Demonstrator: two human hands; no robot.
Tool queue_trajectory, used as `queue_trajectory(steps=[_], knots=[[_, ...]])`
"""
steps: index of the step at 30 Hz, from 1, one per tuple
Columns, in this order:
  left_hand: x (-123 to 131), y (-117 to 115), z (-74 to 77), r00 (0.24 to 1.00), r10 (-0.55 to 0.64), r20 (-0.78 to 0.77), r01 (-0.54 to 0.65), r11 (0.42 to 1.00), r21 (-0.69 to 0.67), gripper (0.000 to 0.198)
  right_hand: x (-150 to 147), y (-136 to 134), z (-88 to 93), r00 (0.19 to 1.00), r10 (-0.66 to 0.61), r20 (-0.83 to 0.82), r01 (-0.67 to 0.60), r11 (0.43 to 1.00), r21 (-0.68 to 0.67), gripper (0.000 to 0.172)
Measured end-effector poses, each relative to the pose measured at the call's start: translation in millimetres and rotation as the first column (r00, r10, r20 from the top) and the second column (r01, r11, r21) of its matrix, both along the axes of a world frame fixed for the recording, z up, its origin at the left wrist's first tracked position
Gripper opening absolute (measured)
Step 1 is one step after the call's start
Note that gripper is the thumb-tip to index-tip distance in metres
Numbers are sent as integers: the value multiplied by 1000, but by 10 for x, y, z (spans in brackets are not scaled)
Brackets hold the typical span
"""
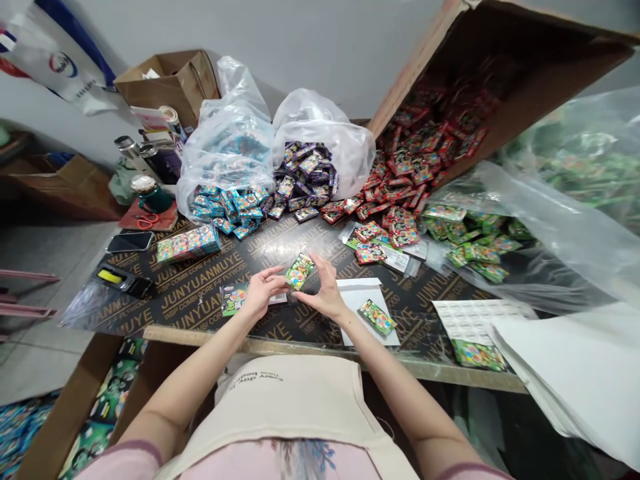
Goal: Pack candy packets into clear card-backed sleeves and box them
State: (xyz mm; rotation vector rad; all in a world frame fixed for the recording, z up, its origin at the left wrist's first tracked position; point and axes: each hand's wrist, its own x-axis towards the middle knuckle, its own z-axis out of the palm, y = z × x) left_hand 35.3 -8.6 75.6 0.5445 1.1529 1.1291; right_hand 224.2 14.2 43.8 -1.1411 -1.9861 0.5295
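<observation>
A small green printed packet (300,271) is held up over the middle of the table between both hands. My left hand (266,288) pinches its left edge, and the fingers of my right hand (324,285) close on its right side. Below my left hand lies a flat clear pouch with green print (233,300), partly covered by the hand. Another green packet (377,317) rests on a white sheet (352,293) beside my right forearm.
Blue packets (235,208), purple packets (306,175) and red packets (405,173) spill from bags and a tilted carton (545,40). Green packets (480,243) lie at right, near a label sheet (480,313). At left are a tape dispenser (123,279), phone (130,241) and scissors (147,220).
</observation>
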Motion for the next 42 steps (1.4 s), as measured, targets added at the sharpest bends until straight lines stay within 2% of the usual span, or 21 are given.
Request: queue_trajectory(steps=[2,4,8,10,12,14,17,19,21,23,24,26,27,28,29,30,33,37,39,41,42], knots=[[5,-38,-23,1000,-20,-18,20,1000,2,53,-68,-34,-20,999,-24,-32,25,999,22,85],[16,-71,-53,989,-12,-146,20,999,48,53,-112,-60,7,1000,-10,3,10,999,34,82],[52,-116,-115,834,61,-548,100,961,259,52,-185,-107,151,952,122,282,-140,989,47,76],[73,-125,-125,796,16,-604,181,948,264,43,-229,-128,216,919,215,329,-237,971,28,79],[82,-126,-113,860,-64,-506,205,951,229,31,-255,-138,244,917,296,267,-307,952,0,88],[71,-122,-86,949,-160,-272,209,964,163,28,-250,-137,231,924,343,169,-345,938,-19,102],[15,-105,-56,970,-243,12,243,969,51,41,-195,-140,171,933,353,67,-352,936,-20,110],[-49,-85,-69,957,-291,7,291,956,25,56,-149,-152,127,938,346,25,-345,938,-28,102],[-143,-61,-115,937,-314,-152,327,943,66,72,-99,-156,78,953,303,14,-302,952,-46,96],[-270,-40,-189,830,-284,-480,401,902,159,87,-42,-138,6,976,211,62,-208,977,-54,92],[-340,-33,-234,709,-248,-660,473,862,184,94,-12,-120,-41,983,154,103,-150,987,-49,90],[-473,-26,-332,380,-182,-907,637,762,115,107,41,-76,-154,982,55,180,-51,998,-30,86],[-528,-26,-381,233,-167,-958,695,718,44,111,60,-56,-213,977,27,209,-23,999,-25,85],[-572,-28,-426,132,-160,-978,728,686,-14,113,71,-41,-269,973,17,229,-11,1000,-25,84],[-605,-31,-466,79,-158,-984,748,662,-46,113,74,-31,-318,971,26,239,-18,999,-33,84],[-628,-35,-498,65,-153,-986,760,648,-51,114,71,-27,-355,969,57,240,-47,998,-51,84],[-658,-52,-530,141,-133,-981,769,639,24,119,42,-34,-385,955,237,177,-215,967,-139,90],[-617,-79,-449,253,-133,-958,766,632,114,117,-34,-32,-278,913,407,39,-390,896,-210,100],[-540,-76,-402,318,-77,-945,672,721,167,113,-128,-27,-200,946,321,-48,-324,923,-207,96],[-417,-59,-385,450,19,-893,465,849,252,106,-274,-26,-119,967,64,-247,-125,963,-239,91],[-340,-50,-389,543,66,-837,340,894,291,97,-359,-26,-80,924,-88,-372,-29,954,-297,90]])
